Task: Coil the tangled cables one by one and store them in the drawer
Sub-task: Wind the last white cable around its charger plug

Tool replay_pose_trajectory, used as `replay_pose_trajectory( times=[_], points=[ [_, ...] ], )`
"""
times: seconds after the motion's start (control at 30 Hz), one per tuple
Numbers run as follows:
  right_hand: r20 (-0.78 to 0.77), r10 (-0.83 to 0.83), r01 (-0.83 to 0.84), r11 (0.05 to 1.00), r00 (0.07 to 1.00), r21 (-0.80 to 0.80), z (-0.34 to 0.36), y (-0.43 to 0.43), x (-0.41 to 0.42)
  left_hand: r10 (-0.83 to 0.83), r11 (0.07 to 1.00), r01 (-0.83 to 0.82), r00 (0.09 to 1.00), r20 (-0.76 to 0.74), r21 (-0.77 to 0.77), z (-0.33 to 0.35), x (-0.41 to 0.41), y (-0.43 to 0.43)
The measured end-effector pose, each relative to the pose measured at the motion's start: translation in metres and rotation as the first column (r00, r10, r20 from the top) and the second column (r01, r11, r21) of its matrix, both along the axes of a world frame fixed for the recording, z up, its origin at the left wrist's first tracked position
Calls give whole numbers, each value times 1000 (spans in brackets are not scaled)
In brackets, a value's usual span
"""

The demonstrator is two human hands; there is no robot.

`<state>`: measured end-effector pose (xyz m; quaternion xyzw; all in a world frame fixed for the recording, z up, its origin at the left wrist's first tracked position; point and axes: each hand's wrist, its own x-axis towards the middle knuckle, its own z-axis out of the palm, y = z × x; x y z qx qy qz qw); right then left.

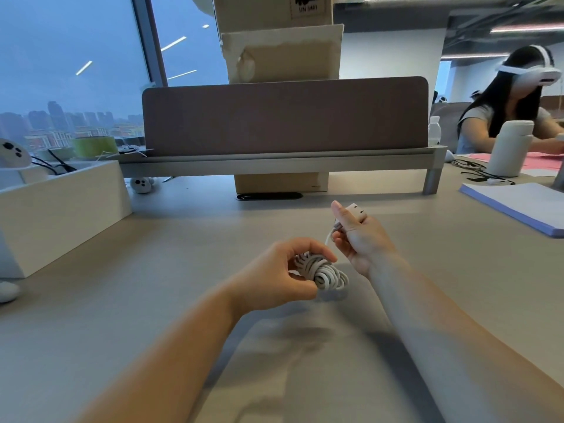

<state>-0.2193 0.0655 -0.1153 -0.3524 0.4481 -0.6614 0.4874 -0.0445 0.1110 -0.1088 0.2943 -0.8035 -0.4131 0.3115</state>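
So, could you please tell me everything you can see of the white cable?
The cable is white, round and looks rubbery. Most of it is wound into a tight, slightly untidy bundle of loops, held at one side by the left hand just above the desk. A short free length runs up to the right hand, which grips its pale, blocky plug, marked with small dark slots.

white cable [323,274], mauve divider [283,116], beige desk [183,239]
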Motion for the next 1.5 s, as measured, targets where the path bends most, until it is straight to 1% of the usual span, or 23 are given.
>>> replay_pose_trajectory(
  times=[0.17,0.23,0.3,0.33,0.4,0.43,0.5,0.57,0.63,0.73,0.8,0.9,0.93,0.97,1.0,1.03,1.1,1.2,1.27,1.33,1.43,1.5],
  points=[
    [-18,-15,15,1000,1000,6,-3,-1,-2,-33,999,33,999,3,16,0,-2,1],
    [-1,-16,16,1000,1000,4,-2,-1,-1,-48,998,48,999,-18,37,0,-1,0],
    [50,-14,15,1000,999,-22,-2,-3,-2,-59,993,70,992,-113,99,-1,0,-2],
    [71,-12,16,999,997,-45,-2,-5,-2,-59,982,94,977,-205,166,0,-1,-3],
    [80,-14,21,996,997,-90,-2,-5,-4,-28,941,155,921,-388,300,0,-1,-6],
    [90,-17,26,994,996,-104,-1,-6,-4,-7,928,171,897,-443,330,1,0,-7],
    [99,-34,44,994,995,-103,-1,-5,-5,-5,909,217,860,-511,356,2,2,-10],
    [75,-51,57,995,996,-86,-1,-3,-5,-20,880,287,819,-574,378,2,4,-12],
    [65,-34,40,996,997,-83,-2,-1,-6,-18,873,314,784,-620,372,2,6,-15],
    [93,30,-23,996,995,-81,-1,2,-3,55,893,276,719,-693,356,4,6,-19],
    [63,62,-58,996,996,-61,0,5,3,184,896,195,656,-732,400,6,5,-22],
    [-64,153,-157,986,986,-54,2,12,16,372,882,31,567,-735,471,8,7,-29],
    [-122,187,-194,980,975,-52,2,16,20,410,878,-28,558,-721,478,7,9,-31],
    [-193,204,-216,975,960,-44,2,19,23,436,877,-95,569,-697,471,6,11,-33],
    [-276,204,-222,975,939,-34,3,22,25,463,875,-194,604,-649,443,3,13,-36],
    [-356,195,-219,975,914,-29,4,25,28,491,869,-316,651,-580,381,0,15,-38],
    [-456,180,-225,973,872,-46,5,30,33,530,843,-501,714,-458,195,-8,17,-44],
    [-513,177,-251,965,840,-77,5,35,40,564,785,-619,737,-372,-36,-17,18,-50],
    [-570,138,-232,968,810,-95,5,36,42,586,732,-652,751,-306,-199,-19,19,-52],
    [-616,94,-211,970,782,-119,5,36,42,567,723,-628,778,-273,-288,-18,19,-51],
    [-667,17,-163,974,745,-158,2,34,40,501,759,-559,828,-251,-332,-17,20,-50],
    [-707,-56,-117,974,705,-193,0,33,38,478,773,-532,847,-233,-346,-16,21,-49]
  ],
)
